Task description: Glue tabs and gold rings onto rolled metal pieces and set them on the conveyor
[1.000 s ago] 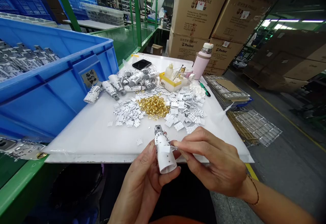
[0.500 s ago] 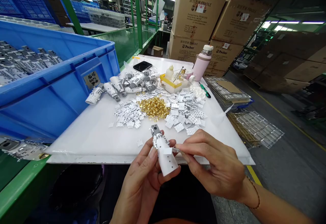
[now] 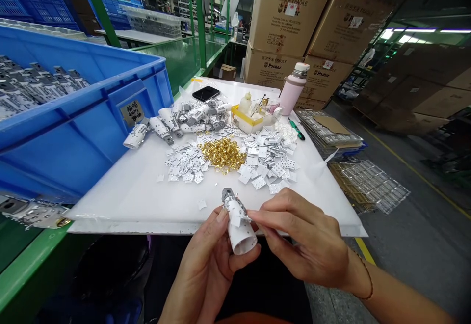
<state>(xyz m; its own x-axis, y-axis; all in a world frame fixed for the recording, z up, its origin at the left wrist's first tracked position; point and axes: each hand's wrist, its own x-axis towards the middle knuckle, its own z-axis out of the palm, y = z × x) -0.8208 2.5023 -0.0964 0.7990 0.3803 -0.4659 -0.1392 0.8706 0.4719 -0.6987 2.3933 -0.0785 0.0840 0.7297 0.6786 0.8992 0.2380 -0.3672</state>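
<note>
At the left of the frame, a blue crate (image 3: 73,149) with many like pieces (image 3: 37,88) inside, set close beside the worktop (image 3: 147,189), probably to spare reaching far. Next, nearer the centre, a jumbled heap of white-and-grey tubular parts (image 3: 198,116), with a black phone (image 3: 206,93) behind. At mid-frame, white plates (image 3: 186,162) in two loose spreads, gold rings (image 3: 222,154) piled between, likely sorted by kind for quick picking. At lower centre, the left hand (image 3: 206,255) wrapped around one tapered cylinder (image 3: 238,233), mouth tilted toward the viewer, seemingly to steady it and bare its side. Above, a yellow-rimmed tray (image 3: 241,119) and a pink bottle (image 3: 292,91), perhaps kept back out of the way. At lower right, the right hand (image 3: 309,240), fingertips against the cylinder's right side; cannot tell whether closed on anything. As for the cylinder: smooth, white and hollow at the wide end, dotted with dark holes, bristly around the narrower stretch, dark grey at the tip, a small white tab (image 3: 236,222) on its side.
</note>
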